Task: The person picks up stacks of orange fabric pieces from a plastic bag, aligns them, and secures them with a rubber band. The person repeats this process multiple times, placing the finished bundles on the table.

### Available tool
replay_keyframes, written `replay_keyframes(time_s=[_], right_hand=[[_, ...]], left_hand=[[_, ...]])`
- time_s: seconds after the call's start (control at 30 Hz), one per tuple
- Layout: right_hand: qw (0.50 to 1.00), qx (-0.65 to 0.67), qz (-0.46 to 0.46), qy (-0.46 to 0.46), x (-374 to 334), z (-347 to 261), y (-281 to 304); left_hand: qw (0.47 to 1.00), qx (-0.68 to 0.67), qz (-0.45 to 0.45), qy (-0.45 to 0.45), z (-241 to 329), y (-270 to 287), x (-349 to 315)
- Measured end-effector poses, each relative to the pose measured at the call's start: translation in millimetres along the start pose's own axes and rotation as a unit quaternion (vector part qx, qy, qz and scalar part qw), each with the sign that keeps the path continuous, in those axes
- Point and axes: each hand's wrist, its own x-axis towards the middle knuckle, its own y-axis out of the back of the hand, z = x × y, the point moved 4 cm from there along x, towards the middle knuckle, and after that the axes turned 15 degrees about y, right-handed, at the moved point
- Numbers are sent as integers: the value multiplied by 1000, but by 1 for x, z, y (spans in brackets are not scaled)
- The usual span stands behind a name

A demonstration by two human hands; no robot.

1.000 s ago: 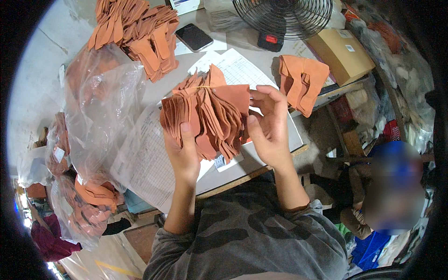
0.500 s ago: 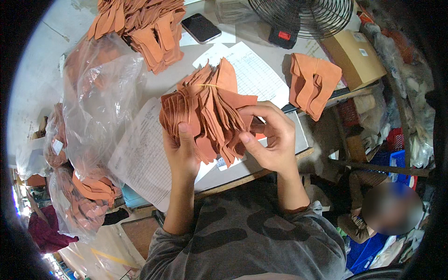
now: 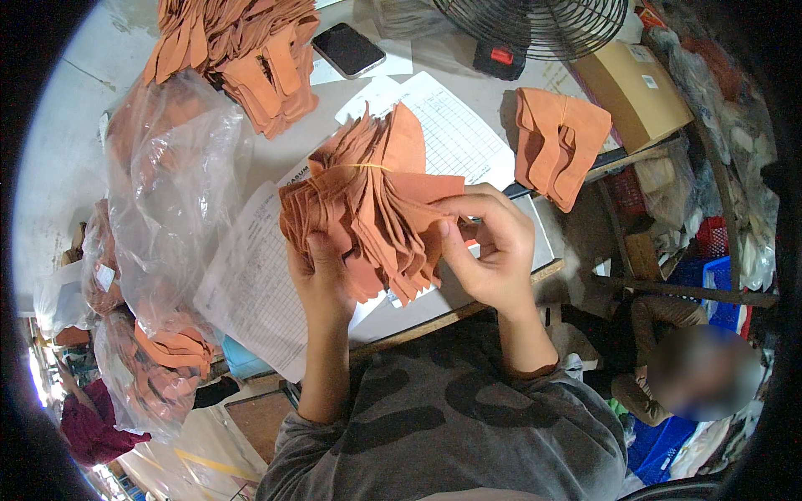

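Observation:
Above the table's front edge I hold a thick bundle of orange-brown cut leather pieces [image 3: 368,196], tied round the middle with a thin yellow band and fanned out. My left hand [image 3: 322,280] grips its lower left side, thumb across the pieces. On the right, my right hand [image 3: 493,250] pinches the edge of a piece between thumb and forefinger. Printed sheets of paper [image 3: 259,288] lie beneath. To the right rests a smaller tied bundle of the same pieces [image 3: 560,146]. A large pile of them [image 3: 242,58] lies at the far left.
A black phone [image 3: 349,50] lies at the back, near a black wire fan [image 3: 535,25]. A cardboard box [image 3: 635,92] stands at the right. Clear plastic bags [image 3: 171,200] with more pieces line the left side. Beyond the table at lower right, a person [image 3: 660,359] sits by blue crates.
The bundle has turned and its pieces are spread differently. My right thumb and forefinger have closed together on a piece's edge, slightly higher than before. My left hand keeps its hold.

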Motion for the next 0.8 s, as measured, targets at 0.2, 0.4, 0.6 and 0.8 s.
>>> replay_keyframes(time_s=[0.2,0.4,0.6,0.8], right_hand=[[991,-72,-34,105,-7,-14,-2],[988,-88,-42,119,-10,-16,-2],[989,-98,-35,102,-11,-18,-1],[986,-103,-52,120,-9,-17,-1]], left_hand=[[999,-17,-1,30,-1,5,-2],[999,-32,-6,35,-3,9,-4],[999,-8,-13,30,-4,11,-4],[999,1,-15,30,-2,9,-3]])
